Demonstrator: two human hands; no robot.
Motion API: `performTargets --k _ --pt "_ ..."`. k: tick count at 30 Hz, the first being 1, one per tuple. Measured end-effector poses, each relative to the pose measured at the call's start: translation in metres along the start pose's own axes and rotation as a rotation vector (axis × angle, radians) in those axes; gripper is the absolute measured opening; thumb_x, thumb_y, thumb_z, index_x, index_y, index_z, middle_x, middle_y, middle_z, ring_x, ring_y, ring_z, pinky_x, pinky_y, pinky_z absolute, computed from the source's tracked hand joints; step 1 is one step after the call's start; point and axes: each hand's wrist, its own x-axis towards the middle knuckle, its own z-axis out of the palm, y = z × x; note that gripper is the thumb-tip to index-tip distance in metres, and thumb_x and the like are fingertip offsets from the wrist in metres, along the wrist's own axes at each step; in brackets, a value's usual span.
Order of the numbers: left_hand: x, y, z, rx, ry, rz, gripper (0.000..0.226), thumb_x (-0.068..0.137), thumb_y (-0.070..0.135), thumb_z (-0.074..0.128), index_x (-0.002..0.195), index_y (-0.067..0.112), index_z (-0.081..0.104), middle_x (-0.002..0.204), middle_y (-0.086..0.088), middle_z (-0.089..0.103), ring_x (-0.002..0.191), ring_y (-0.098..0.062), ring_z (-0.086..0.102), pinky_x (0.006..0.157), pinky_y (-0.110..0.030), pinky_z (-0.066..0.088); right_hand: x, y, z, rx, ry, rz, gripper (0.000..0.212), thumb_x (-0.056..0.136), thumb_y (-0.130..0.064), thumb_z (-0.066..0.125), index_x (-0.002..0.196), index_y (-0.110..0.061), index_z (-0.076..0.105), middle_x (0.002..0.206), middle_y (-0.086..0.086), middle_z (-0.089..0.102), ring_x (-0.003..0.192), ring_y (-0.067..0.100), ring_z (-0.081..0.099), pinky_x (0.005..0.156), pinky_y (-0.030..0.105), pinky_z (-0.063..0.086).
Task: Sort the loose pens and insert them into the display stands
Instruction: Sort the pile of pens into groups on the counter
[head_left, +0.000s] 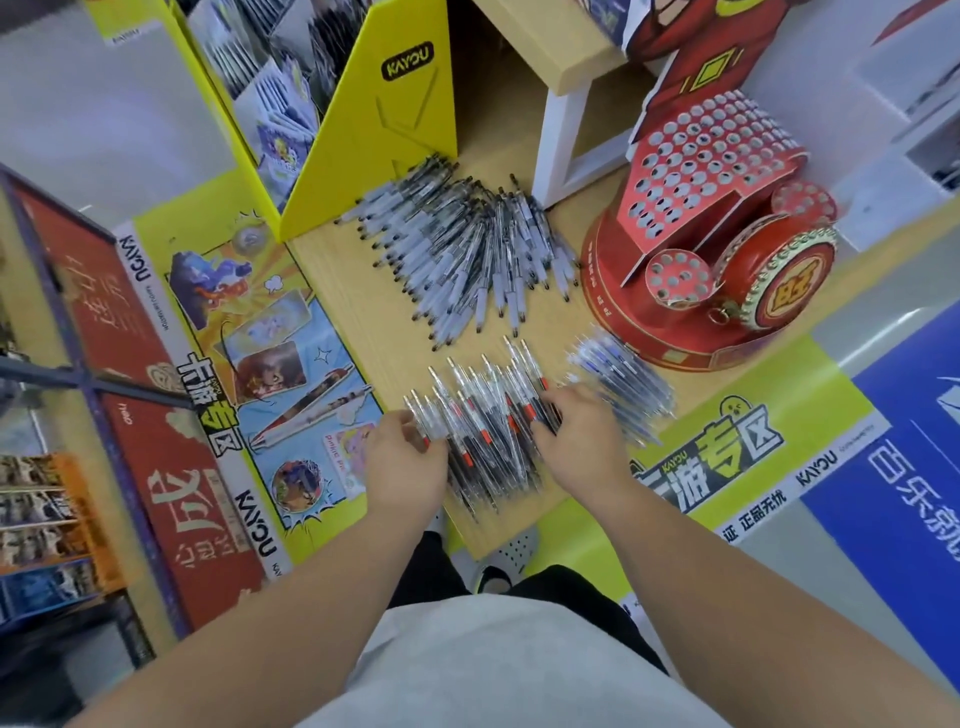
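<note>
Shop fittings and signage around the wooden surface (353, 291).
Beyond the left hand (405, 457) stands a yellow KAYOU card box (395, 104) holding card packs (280, 104); left of that hand lies a yellow cartoon poster (270, 353), with a red board (156, 415) beside it. Right of the right hand (576, 436) run a yellow-green banner (753, 441) and a blue sign (909, 441). A white-legged shelf (558, 135) rises farther ahead. A grey perforated shoe (514, 544) shows below, between the wrists.

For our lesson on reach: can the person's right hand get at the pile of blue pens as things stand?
Probably yes: the right hand lies right beside the blue pens, which sit uncovered on the table with nothing between.
</note>
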Motion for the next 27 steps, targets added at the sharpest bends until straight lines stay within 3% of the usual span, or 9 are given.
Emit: performTargets --k 4,8,12,16,20,22,25,27 --pt "0.000 -0.001 0.002 -0.027 -0.003 -0.027 0.050 0.095 0.018 0.064 0.141 0.011 0.046 0.100 0.006 0.053 0.082 -0.009 0.054 0.078 -0.033 0.045 0.000 0.001 -0.002 0.032 0.002 -0.001 0.041 0.095 -0.026 0.064 0.134 -0.013 0.061 0.132 0.007 0.055 0.113 0.027 0.057 0.092 0.033 0.047" --pt "0.000 -0.003 -0.003 -0.032 -0.018 -0.029 0.049 0.095 0.018 0.061 0.141 0.012 0.045 0.098 0.008 0.052 0.086 -0.014 0.057 0.078 -0.037 0.047 -0.001 0.005 -0.007 0.050 -0.001 0.031 0.039 0.095 -0.031 0.065 0.131 -0.016 0.062 0.127 0.004 0.056 0.105 0.020 0.058 0.085 0.027 0.045" --pt "0.002 -0.007 -0.013 0.035 -0.062 0.033 0.052 0.096 0.023 0.061 0.144 0.015 0.042 0.121 -0.003 0.056 0.089 -0.014 0.057 0.078 -0.039 0.051 -0.003 0.006 -0.012 0.060 -0.017 0.035 0.039 0.095 -0.033 0.065 0.129 -0.016 0.062 0.127 0.003 0.057 0.090 0.014 0.057 0.086 0.031 0.050" --pt "0.008 -0.005 -0.025 0.077 -0.076 0.108 0.057 0.095 0.031 0.062 0.146 0.017 0.041 0.138 -0.007 0.054 0.096 -0.021 0.064 0.088 -0.048 0.055 -0.010 0.003 -0.024 0.071 0.017 0.053 0.033 0.094 -0.031 0.066 0.124 -0.015 0.065 0.120 0.000 0.058 0.098 0.014 0.060 0.084 0.026 0.047" --pt "0.018 0.012 -0.033 0.100 -0.104 0.221 0.052 0.093 0.034 0.060 0.141 0.021 0.043 0.135 -0.004 0.053 0.085 -0.032 0.068 0.079 -0.049 0.057 -0.019 0.007 -0.046 0.059 0.063 0.108 0.034 0.092 -0.030 0.070 0.122 -0.015 0.068 0.117 0.001 0.062 0.103 0.017 0.064 0.090 0.031 0.051" --pt "0.021 0.029 -0.033 0.113 -0.115 0.289 0.049 0.095 0.031 0.062 0.140 0.019 0.048 0.134 -0.003 0.052 0.091 -0.022 0.064 0.083 -0.040 0.052 -0.022 0.010 -0.060 0.039 0.077 0.151 0.035 0.092 -0.031 0.069 0.123 -0.016 0.068 0.119 0.002 0.061 0.100 0.016 0.062 0.091 0.030 0.049" --pt "0.022 0.057 -0.026 0.135 -0.167 0.400 0.044 0.097 0.032 0.062 0.137 0.017 0.053 0.132 -0.001 0.049 0.083 0.000 0.053 0.082 -0.031 0.044 -0.024 0.015 -0.080 0.011 0.093 0.214 0.035 0.091 -0.033 0.070 0.122 -0.017 0.068 0.121 0.004 0.058 0.098 0.016 0.057 0.084 0.025 0.042" --pt "0.020 0.072 -0.018 0.149 -0.221 0.449 0.041 0.097 0.035 0.062 0.134 0.018 0.055 0.130 0.000 0.051 0.088 -0.004 0.056 0.086 -0.034 0.047 -0.025 0.020 -0.091 0.012 0.099 0.247 0.036 0.091 -0.035 0.071 0.123 -0.019 0.068 0.124 0.003 0.055 0.100 0.016 0.056 0.082 0.023 0.040"
